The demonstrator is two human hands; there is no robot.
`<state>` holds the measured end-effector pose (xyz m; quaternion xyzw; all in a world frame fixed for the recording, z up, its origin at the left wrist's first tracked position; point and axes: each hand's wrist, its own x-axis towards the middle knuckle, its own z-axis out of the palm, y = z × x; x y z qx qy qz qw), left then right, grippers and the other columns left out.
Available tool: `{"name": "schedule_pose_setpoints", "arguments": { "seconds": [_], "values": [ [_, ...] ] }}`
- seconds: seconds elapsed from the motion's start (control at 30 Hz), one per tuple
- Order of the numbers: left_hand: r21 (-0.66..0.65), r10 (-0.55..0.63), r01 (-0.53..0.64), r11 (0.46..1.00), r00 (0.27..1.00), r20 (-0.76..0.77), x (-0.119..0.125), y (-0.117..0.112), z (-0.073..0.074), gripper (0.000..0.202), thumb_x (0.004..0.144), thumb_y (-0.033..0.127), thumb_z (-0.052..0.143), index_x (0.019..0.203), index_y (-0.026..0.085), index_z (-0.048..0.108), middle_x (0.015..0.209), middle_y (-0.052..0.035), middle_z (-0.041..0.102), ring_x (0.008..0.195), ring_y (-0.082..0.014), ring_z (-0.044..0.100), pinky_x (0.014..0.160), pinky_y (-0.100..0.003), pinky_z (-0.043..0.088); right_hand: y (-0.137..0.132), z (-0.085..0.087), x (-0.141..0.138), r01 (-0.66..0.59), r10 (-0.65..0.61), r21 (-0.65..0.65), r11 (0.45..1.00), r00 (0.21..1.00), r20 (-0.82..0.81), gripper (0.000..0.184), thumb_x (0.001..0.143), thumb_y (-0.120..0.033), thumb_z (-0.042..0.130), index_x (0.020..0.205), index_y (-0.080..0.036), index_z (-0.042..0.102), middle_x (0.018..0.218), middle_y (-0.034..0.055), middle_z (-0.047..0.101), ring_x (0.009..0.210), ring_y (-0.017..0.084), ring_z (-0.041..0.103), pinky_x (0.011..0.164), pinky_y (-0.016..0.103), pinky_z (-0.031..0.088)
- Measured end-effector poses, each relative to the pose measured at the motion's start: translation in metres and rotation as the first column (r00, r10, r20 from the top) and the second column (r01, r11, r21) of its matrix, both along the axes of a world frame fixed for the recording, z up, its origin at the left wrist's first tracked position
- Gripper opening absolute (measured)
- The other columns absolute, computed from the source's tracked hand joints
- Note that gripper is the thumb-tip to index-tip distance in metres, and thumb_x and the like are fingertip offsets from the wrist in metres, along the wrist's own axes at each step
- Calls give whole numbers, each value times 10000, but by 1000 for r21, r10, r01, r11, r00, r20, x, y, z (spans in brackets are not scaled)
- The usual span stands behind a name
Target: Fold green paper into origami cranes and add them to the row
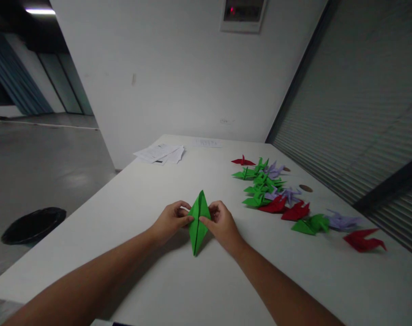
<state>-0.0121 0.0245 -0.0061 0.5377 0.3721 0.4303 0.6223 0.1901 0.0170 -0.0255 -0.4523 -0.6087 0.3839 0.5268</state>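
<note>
A green origami paper (199, 226), folded into a long diamond with a slit down its middle, is held between both hands above the table. Its upper point leans away from me and its lower point faces me. My left hand (174, 219) pinches the left edge, thumb on the front face. On the opposite edge, my right hand (224, 222) pinches the paper with its thumb near the centre slit. The fingers behind the paper are partly hidden.
Several folded paper cranes in green, red and purple (265, 183) lie along the right side of the white table (141, 271). Printed sheets (158, 153) rest at the far left. A black-lined bin (34, 225) stands on the floor left of the table. A wall closes the far end.
</note>
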Motion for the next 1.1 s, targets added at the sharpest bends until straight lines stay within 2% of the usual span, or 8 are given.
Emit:
{"name": "schedule_pose_setpoints", "arguments": {
  "seconds": [0.07, 0.13, 0.27, 0.47, 0.63, 0.83, 0.97, 1.1],
  "values": [
    [0, 17, -17, 1000, 1000, 13, 0, 0, 0, 452, 683, 397, 894, 931, 159, 601, 686, 3, 708, 601, -128, 636, 601, -245, 505, -1, 0, -2, 32, -32, -51, 998, 999, -9, 480, 679, -357, 839, 1011, -225, 518, 953, 37, 636, 882, 235, 645, 715, 337, 511],
    [3, 21, -21, 1000, 1000, 22, 1, 0, -1, 447, 682, 388, 893, 928, 159, 597, 679, 5, 704, 593, -126, 634, 597, -242, 501, -2, 1, -4, -8, 2, -132, 991, 999, -45, 600, 642, -375, 866, 1094, -224, 501, 1043, 70, 662, 964, 263, 664, 771, 370, 529],
    [13, 1, -1, 1000, 1000, 5, 3, -1, -2, 450, 673, 364, 893, 938, 162, 591, 626, 28, 670, 547, -114, 604, 570, -231, 481, -7, 6, -6, -138, 104, -245, 960, 983, -149, 653, 671, -371, 853, 1184, -233, 474, 976, 51, 713, 846, 249, 702, 727, 383, 556],
    [12, -16, 17, 1000, 997, -72, 6, -3, -1, 453, 672, 303, 872, 972, 176, 557, 586, 65, 621, 510, -98, 560, 527, -205, 437, -10, 11, -9, -102, 47, -279, 955, 979, -198, 666, 628, -291, 870, 1182, -228, 507, 853, 22, 736, 731, 235, 708, 635, 347, 562],
    [1, -37, 38, 999, 991, -132, 9, -6, 0, 487, 649, 226, 852, 1011, 192, 528, 596, 72, 625, 526, -109, 579, 508, -195, 425, -9, 11, -9, -63, -3, -286, 956, 974, -226, 681, 603, -285, 884, 1179, -225, 525, 823, 19, 745, 702, 240, 711, 599, 331, 556],
    [-43, 39, -47, 998, 983, -177, 16, -12, -1, 605, 631, 208, 841, 1130, 205, 500, 568, 94, 603, 511, -135, 594, 532, -247, 502, -7, 15, -9, -23, -44, -242, 970, 962, -271, 674, 590, -310, 904, 1150, -225, 538, 803, 15, 748, 706, 238, 719, 620, 329, 560],
    [-51, 28, -39, 998, 977, -209, 18, -14, -5, 596, 632, 206, 836, 1121, 202, 496, 591, 78, 627, 529, -150, 622, 533, -254, 509, -7, 17, -10, -18, -50, -233, 972, 958, -283, 657, 594, -305, 904, 1133, -225, 537, 802, 11, 742, 710, 236, 717, 618, 325, 561],
    [-10, 4, -7, 1000, 947, -321, 19, -15, -7, 571, 618, 191, 843, 1078, 196, 505, 603, 68, 644, 540, -148, 625, 500, -221, 457, -5, 15, -10, 10, -85, -230, 973, 945, -315, 650, 593, -303, 907, 1124, -224, 542, 797, 4, 735, 692, 225, 704, 602, 318, 559]
  ]
}}
